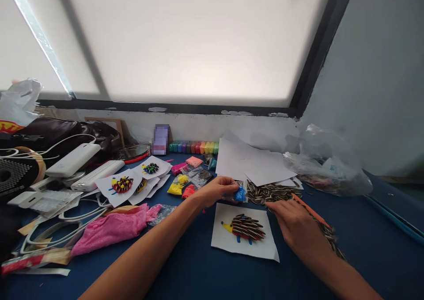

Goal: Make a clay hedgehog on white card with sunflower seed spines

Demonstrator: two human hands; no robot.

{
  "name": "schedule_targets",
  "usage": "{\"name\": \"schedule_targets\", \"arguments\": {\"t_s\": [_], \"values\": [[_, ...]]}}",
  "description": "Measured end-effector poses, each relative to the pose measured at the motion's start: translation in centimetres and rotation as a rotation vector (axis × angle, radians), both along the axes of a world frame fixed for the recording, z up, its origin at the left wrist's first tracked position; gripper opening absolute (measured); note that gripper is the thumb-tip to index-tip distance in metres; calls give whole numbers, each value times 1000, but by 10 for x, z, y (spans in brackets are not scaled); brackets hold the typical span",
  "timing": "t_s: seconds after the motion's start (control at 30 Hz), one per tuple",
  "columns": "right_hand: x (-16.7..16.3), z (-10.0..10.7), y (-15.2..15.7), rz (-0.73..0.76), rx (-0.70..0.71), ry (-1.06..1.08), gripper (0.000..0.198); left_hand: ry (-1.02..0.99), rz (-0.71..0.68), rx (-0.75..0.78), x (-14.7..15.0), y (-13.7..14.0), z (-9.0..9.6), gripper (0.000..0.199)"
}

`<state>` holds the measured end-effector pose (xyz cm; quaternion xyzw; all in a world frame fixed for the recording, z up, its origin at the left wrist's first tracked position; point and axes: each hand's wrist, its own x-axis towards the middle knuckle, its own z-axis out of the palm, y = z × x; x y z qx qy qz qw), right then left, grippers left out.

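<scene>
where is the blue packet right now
In the head view, just right of centre: the blue packet is held in the left hand, beyond the hedgehog card and left of the seeds.

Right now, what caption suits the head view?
Beside a hedgehog picture, left hand holds a blue packet; right hand by sunflower seeds.

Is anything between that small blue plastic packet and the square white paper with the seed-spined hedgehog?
Nothing visible is. The left hand holds the small blue plastic packet just beyond the far edge of the square white paper. The right hand is near the paper's far right corner, off to the side.
</scene>
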<state>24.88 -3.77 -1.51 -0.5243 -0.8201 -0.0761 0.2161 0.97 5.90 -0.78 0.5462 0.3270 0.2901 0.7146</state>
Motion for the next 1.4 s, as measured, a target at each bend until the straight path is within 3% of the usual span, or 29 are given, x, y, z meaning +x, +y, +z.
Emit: {"name": "schedule_targets", "arguments": {"t_s": [0.13,0.57,0.67,0.77,0.93,1.17,1.4], "values": [[-9,-8,-1,35,-5,-18,44,14,-13,-4,-1,-2,3,48],[-7,-5,-4,40,-59,118,34,58,28,-45,-3,-12,4,55],[-14,10,-7,-53,-226,351,29,44,42,-2,0,-13,7,53],[-24,26,-9,-84,-481,659,40,7,25,57,7,-14,13,51],[-29,39,-11,-26,-582,938,42,-44,-89,82,24,-21,25,52],[-30,49,-19,-59,-589,928,37,-14,-131,159,32,-24,24,47],[-27,45,-20,-61,-607,917,32,-17,-144,135,31,-27,25,46]]}}
